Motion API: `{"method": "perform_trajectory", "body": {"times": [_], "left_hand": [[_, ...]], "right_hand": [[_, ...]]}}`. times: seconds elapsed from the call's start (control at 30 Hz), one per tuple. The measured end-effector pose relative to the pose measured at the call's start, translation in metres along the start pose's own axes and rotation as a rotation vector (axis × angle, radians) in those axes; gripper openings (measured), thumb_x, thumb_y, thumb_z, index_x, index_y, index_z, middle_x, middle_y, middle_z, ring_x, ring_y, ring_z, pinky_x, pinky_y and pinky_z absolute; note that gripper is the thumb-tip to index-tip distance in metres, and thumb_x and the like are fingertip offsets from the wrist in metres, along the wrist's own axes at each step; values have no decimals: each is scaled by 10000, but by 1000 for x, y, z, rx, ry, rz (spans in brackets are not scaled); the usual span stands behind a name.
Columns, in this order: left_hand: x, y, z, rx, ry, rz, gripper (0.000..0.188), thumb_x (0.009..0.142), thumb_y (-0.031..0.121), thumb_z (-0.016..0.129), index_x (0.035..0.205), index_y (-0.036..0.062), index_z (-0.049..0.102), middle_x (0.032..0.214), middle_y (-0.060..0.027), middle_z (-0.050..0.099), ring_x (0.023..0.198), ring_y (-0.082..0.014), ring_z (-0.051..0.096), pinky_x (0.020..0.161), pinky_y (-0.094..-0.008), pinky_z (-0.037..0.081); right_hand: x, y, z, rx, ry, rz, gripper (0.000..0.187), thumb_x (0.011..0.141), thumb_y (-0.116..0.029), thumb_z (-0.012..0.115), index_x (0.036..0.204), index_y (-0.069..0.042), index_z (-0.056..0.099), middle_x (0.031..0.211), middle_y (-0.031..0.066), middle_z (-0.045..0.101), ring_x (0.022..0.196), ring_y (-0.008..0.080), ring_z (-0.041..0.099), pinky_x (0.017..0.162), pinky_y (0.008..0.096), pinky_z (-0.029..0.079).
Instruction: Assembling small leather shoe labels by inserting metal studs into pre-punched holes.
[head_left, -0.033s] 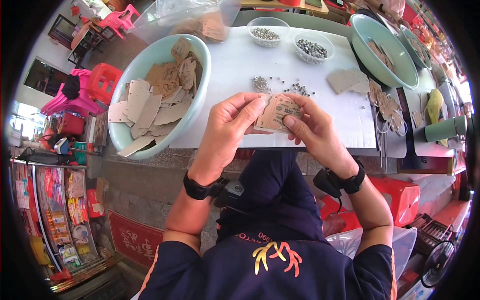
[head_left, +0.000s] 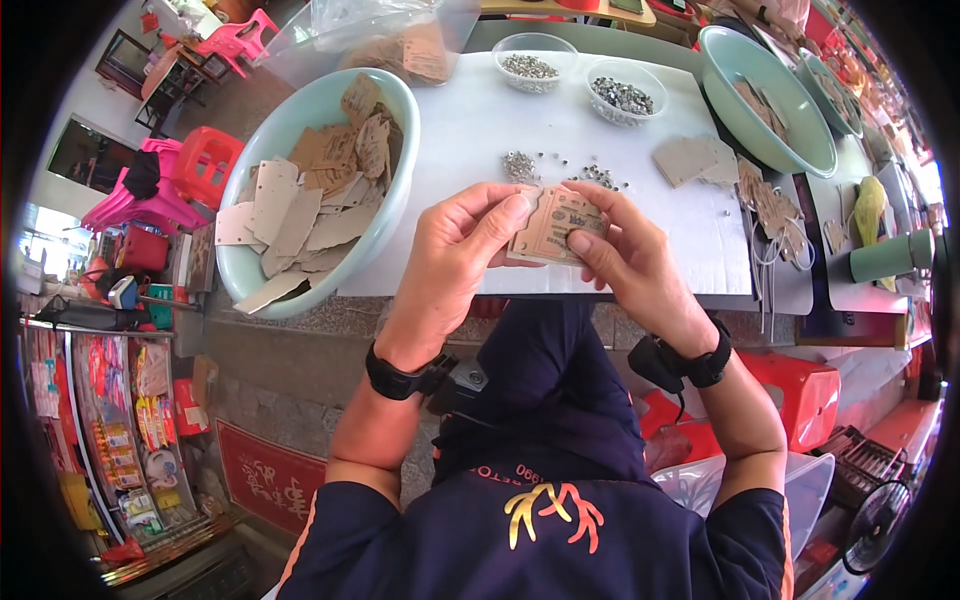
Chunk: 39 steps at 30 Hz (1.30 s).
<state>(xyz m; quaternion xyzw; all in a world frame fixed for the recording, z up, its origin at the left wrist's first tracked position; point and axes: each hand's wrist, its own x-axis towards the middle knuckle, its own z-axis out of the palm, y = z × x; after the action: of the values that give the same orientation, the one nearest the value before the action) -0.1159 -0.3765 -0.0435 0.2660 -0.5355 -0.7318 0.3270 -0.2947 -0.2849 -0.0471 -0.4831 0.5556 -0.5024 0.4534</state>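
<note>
Between both hands, above the near edge of the white tabletop (head_left: 440, 190), is a small brown printed cardboard piece (head_left: 552, 225) with a ragged upper left edge and small holes. My left hand (head_left: 465, 232) pinches its left side, thumb on top. On the right side, my right hand (head_left: 625, 245) grips it between thumb and curled fingers. Whether it is one layer or several I cannot tell. Just beyond my hands lie a heap of small silvery metal fittings (head_left: 519, 166) and a scatter of darker ones (head_left: 597, 178).
At left, a pale green basin (head_left: 402, 120) holds many torn cardboard pieces (head_left: 275, 200). Two clear plastic bowls of metal fittings stand at the back. Flat grey cardboard pieces (head_left: 690, 163) lie right, near another green basin (head_left: 740, 60), white cord (head_left: 765, 250) and a green cylinder (head_left: 885, 260).
</note>
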Motion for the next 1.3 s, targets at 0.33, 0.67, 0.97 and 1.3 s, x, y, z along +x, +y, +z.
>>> {"method": "perform_trajectory", "body": {"times": [0.33,0.67,0.97,1.3], "left_hand": [[-1,5,17,0,-3,50,240,988,150,534,1133,-25,609,1026,-91,672,894,-144,671,771,-319,589],[5,-8,29,86,33,69,221,993,135,538,1135,-14,619,1047,-82,671,935,-122,648,832,-286,546],[6,-12,34,31,55,88,235,974,155,592,1133,-13,635,964,-23,674,844,-28,582,744,-187,492],[8,-15,29,77,70,110,242,969,167,604,1126,-14,635,963,-36,678,859,-46,591,759,-206,495]], "right_hand": [[-16,1,-27,-68,95,-55,409,896,-61,671,1287,-53,553,977,29,588,625,50,504,550,218,444],[-21,0,-31,-519,291,-431,372,809,-59,742,1163,-42,628,1125,103,560,648,123,574,575,254,490],[-18,5,-26,-513,331,-455,385,787,-29,761,1151,-41,639,1145,87,585,559,53,534,494,215,443],[-15,0,-22,-486,294,-425,335,816,-86,740,1124,-14,630,1105,132,588,676,194,621,593,289,521]]}}
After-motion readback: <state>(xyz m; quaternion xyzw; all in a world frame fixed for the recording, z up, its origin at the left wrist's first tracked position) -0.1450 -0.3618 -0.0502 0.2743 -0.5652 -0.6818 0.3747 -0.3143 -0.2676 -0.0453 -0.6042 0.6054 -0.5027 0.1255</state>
